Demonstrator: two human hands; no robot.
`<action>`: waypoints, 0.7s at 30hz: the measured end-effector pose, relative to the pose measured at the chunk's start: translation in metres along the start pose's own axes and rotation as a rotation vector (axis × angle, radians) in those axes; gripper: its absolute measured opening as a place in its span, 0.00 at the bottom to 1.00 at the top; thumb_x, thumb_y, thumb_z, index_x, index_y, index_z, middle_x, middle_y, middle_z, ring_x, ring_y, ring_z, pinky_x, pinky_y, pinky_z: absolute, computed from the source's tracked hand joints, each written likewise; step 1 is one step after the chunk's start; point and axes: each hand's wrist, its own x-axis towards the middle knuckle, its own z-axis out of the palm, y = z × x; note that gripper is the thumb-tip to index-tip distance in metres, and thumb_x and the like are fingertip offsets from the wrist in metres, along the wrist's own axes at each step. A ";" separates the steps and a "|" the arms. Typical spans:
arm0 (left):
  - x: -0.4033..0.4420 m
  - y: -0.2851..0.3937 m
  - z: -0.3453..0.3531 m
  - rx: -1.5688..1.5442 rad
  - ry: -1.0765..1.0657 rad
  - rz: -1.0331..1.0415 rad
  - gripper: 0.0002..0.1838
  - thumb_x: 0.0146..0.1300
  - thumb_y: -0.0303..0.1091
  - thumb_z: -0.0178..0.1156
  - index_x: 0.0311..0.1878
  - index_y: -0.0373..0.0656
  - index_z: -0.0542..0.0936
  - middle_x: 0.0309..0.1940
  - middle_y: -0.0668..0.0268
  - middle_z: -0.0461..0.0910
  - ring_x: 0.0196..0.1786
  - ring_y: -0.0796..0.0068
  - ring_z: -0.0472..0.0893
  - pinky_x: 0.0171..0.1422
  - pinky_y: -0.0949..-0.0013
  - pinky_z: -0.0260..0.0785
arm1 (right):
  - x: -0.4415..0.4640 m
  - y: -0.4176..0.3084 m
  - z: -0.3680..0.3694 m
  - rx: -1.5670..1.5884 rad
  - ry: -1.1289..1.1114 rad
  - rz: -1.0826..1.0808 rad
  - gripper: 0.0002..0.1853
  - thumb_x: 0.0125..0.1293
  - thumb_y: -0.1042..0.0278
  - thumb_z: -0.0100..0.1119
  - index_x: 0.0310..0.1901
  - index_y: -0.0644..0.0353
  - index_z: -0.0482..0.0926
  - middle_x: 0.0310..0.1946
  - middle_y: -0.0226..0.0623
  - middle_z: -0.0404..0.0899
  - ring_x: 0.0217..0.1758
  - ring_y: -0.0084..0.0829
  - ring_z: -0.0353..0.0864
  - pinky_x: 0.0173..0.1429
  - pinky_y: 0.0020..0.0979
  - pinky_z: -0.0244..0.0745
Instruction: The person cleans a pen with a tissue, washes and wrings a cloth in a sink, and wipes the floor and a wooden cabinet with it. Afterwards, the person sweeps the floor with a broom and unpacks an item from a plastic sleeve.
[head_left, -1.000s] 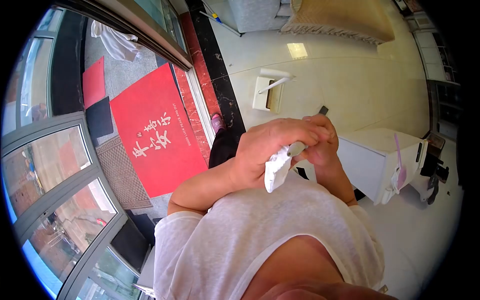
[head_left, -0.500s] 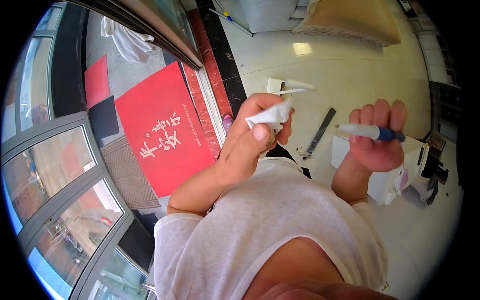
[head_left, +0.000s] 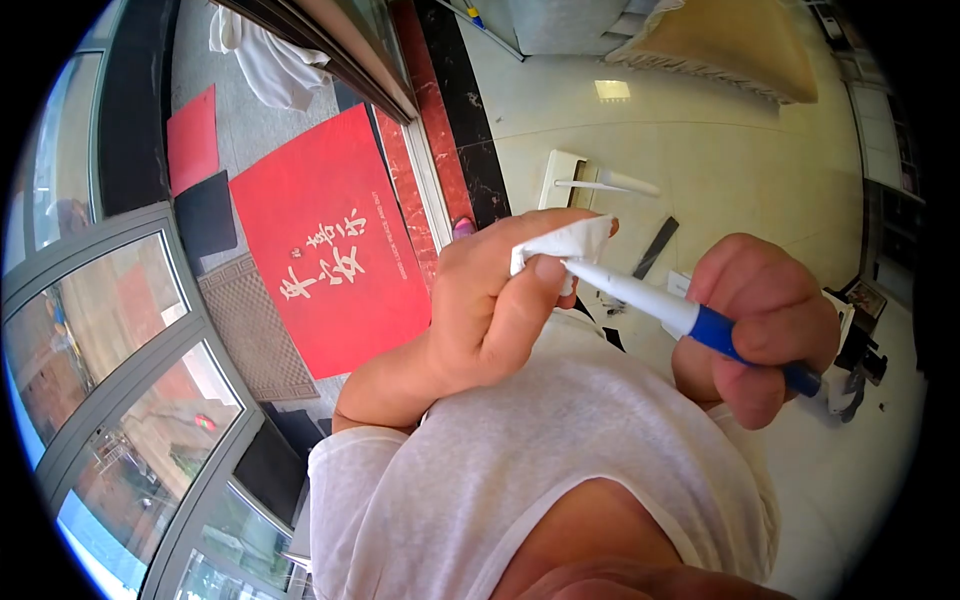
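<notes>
My left hand (head_left: pixel 490 305) is closed around a crumpled white tissue (head_left: pixel 575 243), thumb on top and a fold of it sticking up past the fingers. Between the fingers and thumb of my right hand (head_left: pixel 765 325) is a pen-shaped tool (head_left: pixel 650 303) with a long white front and a blue grip. Its narrow white end points left and meets the tissue near my left thumb. Whether that tip is wrapped in the tissue or only against it, I cannot tell.
On the glossy tiled floor lie a white device with a handle (head_left: pixel 570 180) and a dark strip (head_left: pixel 656 248). A red mat (head_left: pixel 330 240) with white lettering is at left, beyond the door track. Glass door panels (head_left: pixel 95 310) stand at far left; a sofa (head_left: pixel 570 25) is at the top.
My right hand has come left and closer, bringing the tool's white end to the tissue; its fingers have curled round the grip. My left hand, still holding the tissue, has shifted slightly.
</notes>
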 end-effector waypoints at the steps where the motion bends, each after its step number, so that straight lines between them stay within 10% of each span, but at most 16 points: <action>1: 0.001 0.001 -0.001 -0.002 0.004 -0.003 0.14 0.59 0.28 0.42 0.44 0.33 0.74 0.21 0.64 0.74 0.22 0.80 0.72 0.27 0.76 0.65 | 0.003 0.002 0.001 -0.025 -0.010 -0.006 0.11 0.52 0.66 0.60 0.33 0.64 0.74 0.23 0.34 0.71 0.20 0.27 0.66 0.27 0.31 0.68; 21: 0.015 -0.005 -0.007 0.255 0.105 0.129 0.17 0.50 0.19 0.49 0.46 0.31 0.73 0.19 0.64 0.73 0.19 0.75 0.72 0.23 0.74 0.64 | 0.034 0.006 0.007 -0.497 -0.109 -0.132 0.11 0.59 0.63 0.51 0.29 0.64 0.67 0.13 0.32 0.63 0.12 0.21 0.55 0.17 0.26 0.55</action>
